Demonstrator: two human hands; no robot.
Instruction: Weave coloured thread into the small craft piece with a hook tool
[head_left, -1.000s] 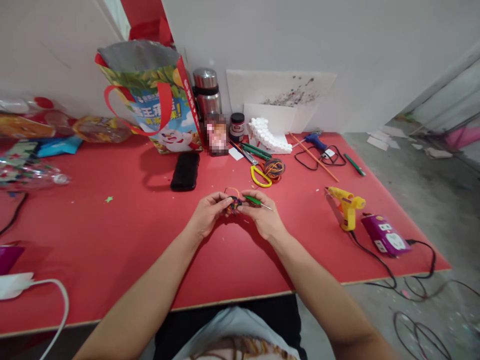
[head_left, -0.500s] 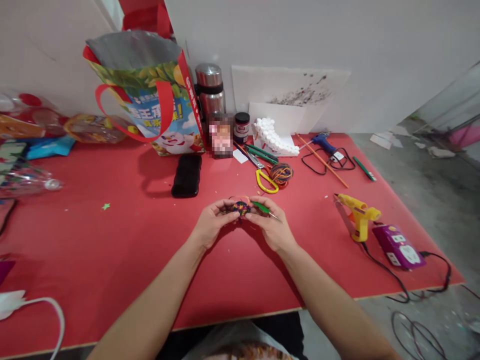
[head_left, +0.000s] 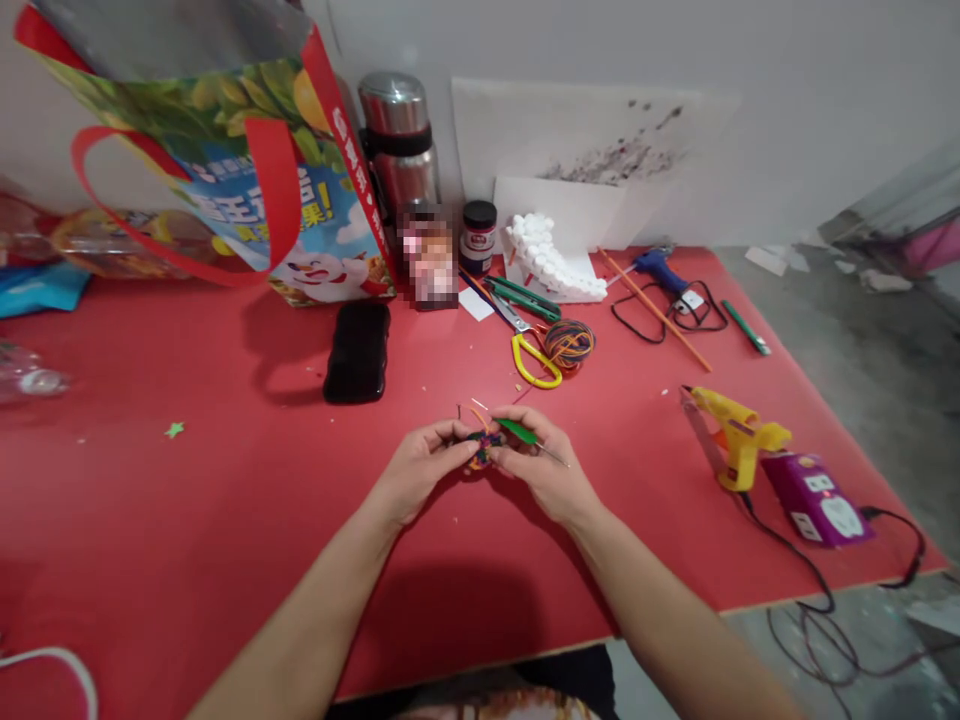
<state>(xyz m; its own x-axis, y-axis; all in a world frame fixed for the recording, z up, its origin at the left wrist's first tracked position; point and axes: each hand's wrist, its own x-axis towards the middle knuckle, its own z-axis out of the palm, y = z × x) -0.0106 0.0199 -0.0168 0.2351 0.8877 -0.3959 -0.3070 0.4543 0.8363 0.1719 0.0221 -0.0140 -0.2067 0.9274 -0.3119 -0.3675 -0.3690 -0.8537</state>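
So we've got a small yarn piece (head_left: pixel 482 456) in many colours, dark with bits of orange and purple, right between our two hands just above the red table (head_left: pixel 255 530). Our left hand (head_left: pixel 429 465) pinches its left edge, thumb on the near side and fingers tucked round behind. Our right hand (head_left: pixel 546 468) has the right edge in the same sort of pinch, so the thumbs nearly meet over the front. Both grips are narrow, with the piece at the fingertips, well away from the palms.

The right hand also holds a crochet hook (head_left: pixel 517 431): the green handle lies across the fingers, its inner end near the yarn piece, and the thin metal shaft sticks out over the back of the hand (we can't make out the stitches, they're too small). A loose orange strand (head_left: pixel 478 418) stands up from the top of the piece.

Beyond the hands, a bit to the right, there's a ball of yarn (head_left: pixel 570 345) just beside the yellow-handled scissors (head_left: pixel 537 362). Our black phone (head_left: pixel 358 352) lies farther back than the left hand, and a yellow glue gun (head_left: pixel 739 440) sits well off to the right, next to a purple socket box (head_left: pixel 819 503).
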